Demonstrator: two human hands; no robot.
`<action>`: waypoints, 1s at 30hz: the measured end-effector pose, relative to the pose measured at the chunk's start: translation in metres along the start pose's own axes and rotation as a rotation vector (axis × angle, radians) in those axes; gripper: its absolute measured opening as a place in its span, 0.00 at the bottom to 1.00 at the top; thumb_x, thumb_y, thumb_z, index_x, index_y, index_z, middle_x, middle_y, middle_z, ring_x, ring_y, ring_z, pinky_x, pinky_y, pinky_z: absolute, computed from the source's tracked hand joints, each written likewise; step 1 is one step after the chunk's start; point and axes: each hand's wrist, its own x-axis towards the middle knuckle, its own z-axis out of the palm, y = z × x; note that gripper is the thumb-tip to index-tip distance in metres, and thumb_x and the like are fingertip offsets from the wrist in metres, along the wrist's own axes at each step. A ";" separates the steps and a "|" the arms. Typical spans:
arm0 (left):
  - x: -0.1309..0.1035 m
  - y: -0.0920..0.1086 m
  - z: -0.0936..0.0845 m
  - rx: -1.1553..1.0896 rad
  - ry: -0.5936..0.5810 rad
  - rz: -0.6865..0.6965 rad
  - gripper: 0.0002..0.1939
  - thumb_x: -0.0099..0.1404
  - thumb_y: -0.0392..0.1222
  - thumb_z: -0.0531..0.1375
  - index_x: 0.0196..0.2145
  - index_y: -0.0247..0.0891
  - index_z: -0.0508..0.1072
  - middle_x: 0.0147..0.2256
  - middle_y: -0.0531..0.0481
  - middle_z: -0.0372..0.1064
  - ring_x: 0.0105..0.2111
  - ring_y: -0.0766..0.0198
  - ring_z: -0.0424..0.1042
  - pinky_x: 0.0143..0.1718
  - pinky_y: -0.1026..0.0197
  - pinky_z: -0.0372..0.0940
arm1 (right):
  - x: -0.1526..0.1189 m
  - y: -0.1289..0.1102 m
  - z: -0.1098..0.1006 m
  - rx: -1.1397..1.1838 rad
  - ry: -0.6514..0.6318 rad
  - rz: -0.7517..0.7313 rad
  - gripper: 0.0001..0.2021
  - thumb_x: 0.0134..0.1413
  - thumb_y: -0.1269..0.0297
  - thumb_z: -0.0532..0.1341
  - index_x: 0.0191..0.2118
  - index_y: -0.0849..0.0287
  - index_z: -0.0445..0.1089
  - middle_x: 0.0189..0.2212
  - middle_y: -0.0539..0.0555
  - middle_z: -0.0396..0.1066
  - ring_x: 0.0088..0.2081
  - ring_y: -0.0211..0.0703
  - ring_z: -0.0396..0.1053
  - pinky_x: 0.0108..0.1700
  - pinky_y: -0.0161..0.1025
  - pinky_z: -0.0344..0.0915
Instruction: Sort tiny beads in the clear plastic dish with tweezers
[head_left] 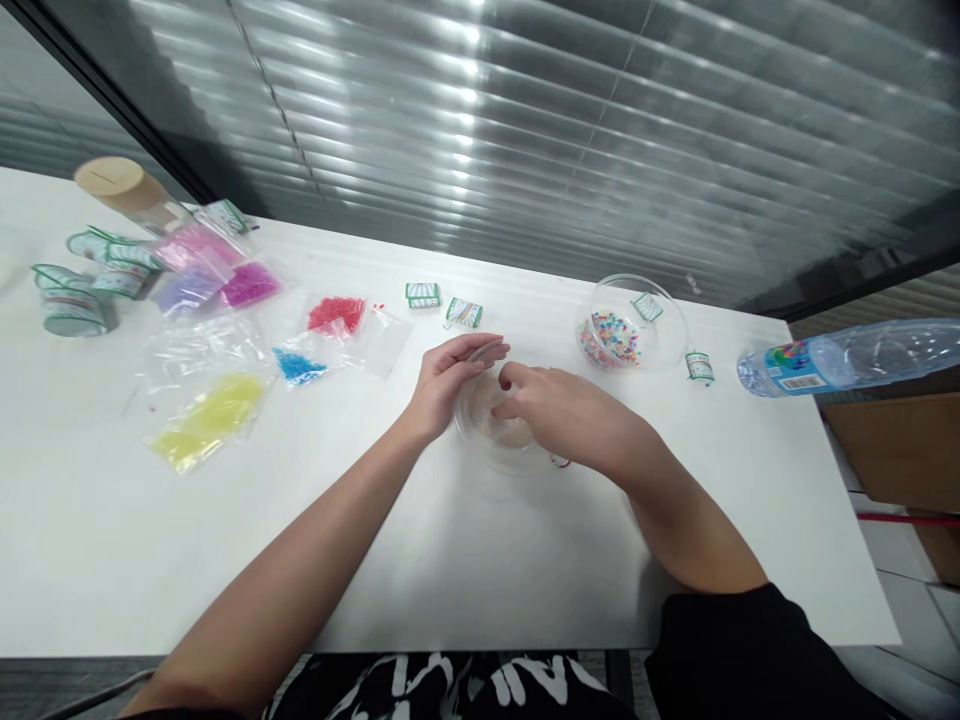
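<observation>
A clear round plastic bowl (491, 452) stands on the table in front of me. My left hand (448, 385) is cupped along its left side, with the fingers stretched over the far rim and the thumb near the edge. From the right, my right hand (566, 408) reaches over the bowl with its fingers bent down inside. Its thumb and forefinger show a gap, and I see nothing between them. What lies in the bowl is pale and too blurred to name. A small red and white piece (559, 461) rests beside the bowl, under my right hand.
A second clear bowl (679, 350) holds multicoloured beads (609, 340). Right of it lie a small printed roll (700, 367) and a plastic bottle (847, 358). Leftward are bags of yellow (210, 420), blue (298, 366) and red (337, 315) bits, and a wooden-lidded jar (120, 185).
</observation>
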 end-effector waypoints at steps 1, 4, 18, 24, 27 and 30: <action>0.000 0.001 0.000 0.002 0.001 0.001 0.16 0.53 0.35 0.62 0.41 0.37 0.79 0.41 0.45 0.79 0.51 0.48 0.73 0.61 0.44 0.59 | -0.001 0.001 -0.001 0.005 0.007 0.016 0.11 0.59 0.77 0.57 0.34 0.60 0.76 0.41 0.58 0.70 0.31 0.42 0.67 0.29 0.38 0.54; 0.000 0.002 0.001 0.007 0.007 -0.006 0.16 0.53 0.36 0.62 0.41 0.36 0.79 0.41 0.45 0.79 0.51 0.48 0.74 0.61 0.44 0.59 | -0.001 0.002 -0.001 0.028 0.034 -0.019 0.12 0.58 0.77 0.56 0.32 0.60 0.75 0.38 0.56 0.71 0.30 0.40 0.66 0.28 0.37 0.53; 0.001 -0.003 -0.001 0.000 -0.003 0.010 0.16 0.54 0.35 0.61 0.42 0.38 0.80 0.42 0.46 0.78 0.51 0.50 0.74 0.61 0.45 0.60 | 0.029 -0.001 0.021 0.029 0.074 -0.164 0.11 0.56 0.76 0.57 0.31 0.59 0.77 0.35 0.54 0.75 0.32 0.40 0.66 0.28 0.39 0.46; 0.001 -0.003 -0.001 -0.002 0.008 0.002 0.17 0.53 0.35 0.62 0.41 0.37 0.80 0.42 0.45 0.78 0.51 0.48 0.74 0.61 0.43 0.59 | 0.025 0.001 0.021 0.056 0.086 -0.166 0.11 0.58 0.75 0.56 0.32 0.59 0.75 0.36 0.53 0.74 0.32 0.40 0.66 0.29 0.39 0.46; 0.001 -0.002 -0.001 -0.009 0.004 0.001 0.16 0.53 0.35 0.62 0.41 0.38 0.80 0.42 0.45 0.78 0.51 0.49 0.74 0.61 0.44 0.59 | 0.024 0.005 0.022 0.076 0.090 -0.166 0.11 0.58 0.74 0.55 0.32 0.59 0.74 0.36 0.52 0.74 0.33 0.39 0.66 0.28 0.38 0.46; 0.001 -0.002 -0.001 -0.009 -0.006 0.004 0.16 0.53 0.35 0.62 0.41 0.38 0.80 0.42 0.45 0.78 0.51 0.50 0.74 0.61 0.45 0.60 | 0.025 0.004 0.021 0.044 0.083 -0.144 0.10 0.58 0.73 0.55 0.32 0.60 0.74 0.36 0.53 0.74 0.31 0.40 0.66 0.28 0.39 0.45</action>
